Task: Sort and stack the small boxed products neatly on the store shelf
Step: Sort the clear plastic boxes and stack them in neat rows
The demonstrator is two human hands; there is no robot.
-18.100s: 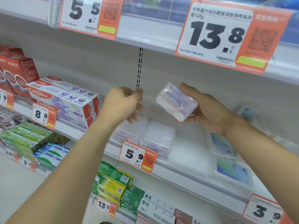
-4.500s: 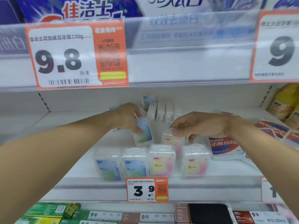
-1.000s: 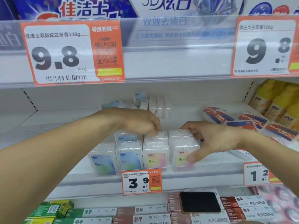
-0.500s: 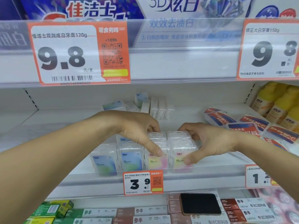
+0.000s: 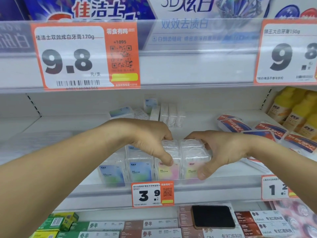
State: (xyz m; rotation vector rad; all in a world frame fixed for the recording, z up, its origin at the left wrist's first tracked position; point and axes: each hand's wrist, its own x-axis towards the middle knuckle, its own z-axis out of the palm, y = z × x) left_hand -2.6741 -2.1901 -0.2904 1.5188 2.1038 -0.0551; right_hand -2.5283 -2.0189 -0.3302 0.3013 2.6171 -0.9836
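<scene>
Several small clear boxes stand in a front row on the white shelf (image 5: 72,193): two with blue-green labels (image 5: 112,174) at the left, two with pink-yellow labels (image 5: 169,172) at the right. My left hand (image 5: 149,143) grips the left pink-yellow box, thumb on its front face. My right hand (image 5: 217,152) grips the right pink-yellow box (image 5: 190,170), thumb at its lower right corner. A second row of boxes (image 5: 173,144) stands right behind, partly hidden by my fingers.
More clear boxes (image 5: 164,114) stand and lie at the shelf's back. Flat red-and-blue packs (image 5: 267,133) and yellow bottles (image 5: 295,114) fill the right. A 3.9 price tag (image 5: 152,194) hangs below; a black phone (image 5: 212,217) lies on boxes underneath.
Both hands have stayed on the two pink-yellow boxes since half a second ago. A second ago my left hand was above the back row; it came down onto the front box.
</scene>
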